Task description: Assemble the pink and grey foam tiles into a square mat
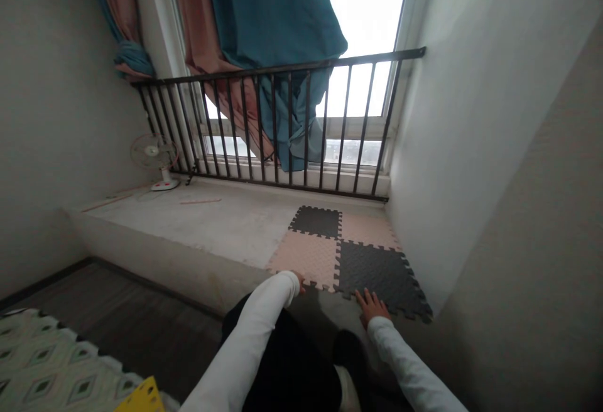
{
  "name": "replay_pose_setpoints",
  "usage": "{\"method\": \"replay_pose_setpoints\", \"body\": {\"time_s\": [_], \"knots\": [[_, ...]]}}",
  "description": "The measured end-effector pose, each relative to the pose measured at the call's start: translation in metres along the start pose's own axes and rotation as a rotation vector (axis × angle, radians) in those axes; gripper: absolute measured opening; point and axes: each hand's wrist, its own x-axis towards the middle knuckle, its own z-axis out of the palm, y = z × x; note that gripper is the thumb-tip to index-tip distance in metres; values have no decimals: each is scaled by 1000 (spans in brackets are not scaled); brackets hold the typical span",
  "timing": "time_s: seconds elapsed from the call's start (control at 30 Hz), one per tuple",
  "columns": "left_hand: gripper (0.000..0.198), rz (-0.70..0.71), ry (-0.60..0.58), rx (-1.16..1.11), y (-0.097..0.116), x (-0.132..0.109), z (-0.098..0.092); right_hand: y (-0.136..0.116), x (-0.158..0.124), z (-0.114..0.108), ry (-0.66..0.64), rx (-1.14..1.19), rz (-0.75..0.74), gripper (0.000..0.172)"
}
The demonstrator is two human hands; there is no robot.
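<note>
Raised window ledge (pixel 198 223): four foam mats (pixel 348 252) already interlocked. Right hand (pixel 372 306) lies flat and open on the near dark mat; left hand (pixel 298 281), mostly sleeve-hidden, grip unclear, touches the pink mat.

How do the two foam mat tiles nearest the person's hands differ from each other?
The near pink tile is pale, while the near black tile is dark. The pink tile lies to the left, with the left hand at its front edge; the black tile lies to the right by the wall, with the right hand at its front edge. Both are square, lie flat, and have jigsaw edges that lock together.
</note>
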Motion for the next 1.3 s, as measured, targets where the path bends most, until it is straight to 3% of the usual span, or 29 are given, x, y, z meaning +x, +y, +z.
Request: {"method": "replay_pose_setpoints", "body": {"time_s": [0.17, 0.3, 0.5, 0.7, 0.87, 1.0, 1.07, 1.13, 1.2, 1.3], "knots": [[35, -45, -100, 53, -10, -11, -15, 2, 0, -8, 68, 5, -30, 53], [38, -25, -105, 63, -11, -5, -8, -4, 5, -11, 184, -7, -101, 35], [46, 53, -68, 84, -5, 24, 25, -9, 24, -3, 294, -29, -196, 35], [74, 85, -33, 83, 13, 68, 54, -5, 47, 1, 280, -60, -259, 31], [53, -15, 43, 45, 37, 97, 82, -3, 27, 17, 331, -98, -335, 32], [57, -15, -44, 127, 52, 103, 110, 4, 6, 18, 249, -21, -383, 26], [57, -32, -31, 150, 55, 102, 123, 15, 14, 4, 192, 71, -326, 26], [55, -27, 46, 160, 56, 100, 134, 30, 38, -15, 171, 122, -188, 39], [51, -8, 197, 163, 55, 98, 142, 43, 71, -30, 118, 108, 7, 51], [44, 22, 485, 147, 48, 95, 150, 50, 124, -36, 32, 93, 215, 58]]}}
